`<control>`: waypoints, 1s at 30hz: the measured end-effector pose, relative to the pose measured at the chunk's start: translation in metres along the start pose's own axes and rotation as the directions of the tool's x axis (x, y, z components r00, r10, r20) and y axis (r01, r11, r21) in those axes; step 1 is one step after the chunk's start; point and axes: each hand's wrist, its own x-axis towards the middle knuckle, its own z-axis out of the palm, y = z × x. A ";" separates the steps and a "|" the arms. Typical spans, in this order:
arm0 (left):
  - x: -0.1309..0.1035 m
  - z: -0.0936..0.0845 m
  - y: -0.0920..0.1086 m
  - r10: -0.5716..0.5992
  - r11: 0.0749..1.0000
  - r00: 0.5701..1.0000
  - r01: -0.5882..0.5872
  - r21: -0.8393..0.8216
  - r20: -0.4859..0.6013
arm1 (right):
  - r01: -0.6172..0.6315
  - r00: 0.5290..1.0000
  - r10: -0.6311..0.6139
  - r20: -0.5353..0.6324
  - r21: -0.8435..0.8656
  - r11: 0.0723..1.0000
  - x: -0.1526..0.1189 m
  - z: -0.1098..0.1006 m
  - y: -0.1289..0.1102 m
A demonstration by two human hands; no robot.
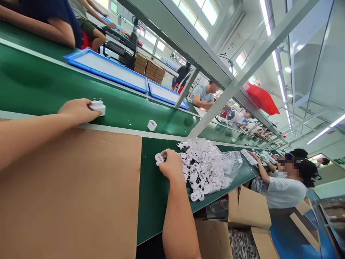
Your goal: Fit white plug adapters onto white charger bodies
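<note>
Brown cardboard fills the lower left, cut off by the left and bottom edges. Over its upper part the left forearm comes in from the left edge, its elbow out of view. The left hand is closed to a pinch, thumb and fingers gripping a white plug adapter by its left end; the grip hides that end. Its two pins point up, at right angles to the body's long axis, which runs roughly left to right. The adapter is over the green conveyor belt; whether it touches I cannot tell. Behind it lies a blue-rimmed tray.

Farther right, a white casing rests alone on the belt. Below it, the right hand pinches an oval white piece above the green tabletop; the hand covers its right side, and its hollow-looking face is turned leftward. Just beside this hand is a heap of white adapters, pins pointing every way, its right part veiled by a clear plastic bag.

Below the tabletop's edge stands an open carton, cut off at the bottom, with small parts too blurred to identify. At far right, a co-worker reaches toward white blocks.
</note>
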 end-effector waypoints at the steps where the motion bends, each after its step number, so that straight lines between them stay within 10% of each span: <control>1: -0.005 0.001 0.006 -0.089 0.996 0.992 0.090 0.007 -0.095 | 0.009 1.000 -0.008 -0.015 0.079 0.997 0.000 0.000 -0.003; 5: -0.028 0.019 0.043 0.081 0.996 0.913 -0.091 -0.006 -0.399 | 0.101 0.994 -0.104 -0.011 0.357 0.929 -0.003 0.003 -0.016; 8: -0.025 0.041 0.067 0.383 0.922 0.911 -0.368 0.117 -0.151 | 0.117 0.983 -0.171 0.065 0.496 0.860 -0.004 0.011 -0.023; 12: 0.000 0.068 0.085 0.511 0.836 0.823 -0.543 0.081 0.249 | 0.008 0.965 -0.162 0.204 0.598 0.802 -0.001 0.018 -0.023; 19: 0.010 0.079 0.095 0.419 0.899 0.888 -0.435 0.050 0.188 | -0.275 0.913 -0.064 0.404 0.723 0.634 0.009 0.016 -0.021; 30: -0.129 0.038 0.029 0.482 0.875 0.848 -0.451 -0.179 0.220 | -0.313 0.907 -0.129 0.402 0.845 0.433 0.007 0.015 -0.036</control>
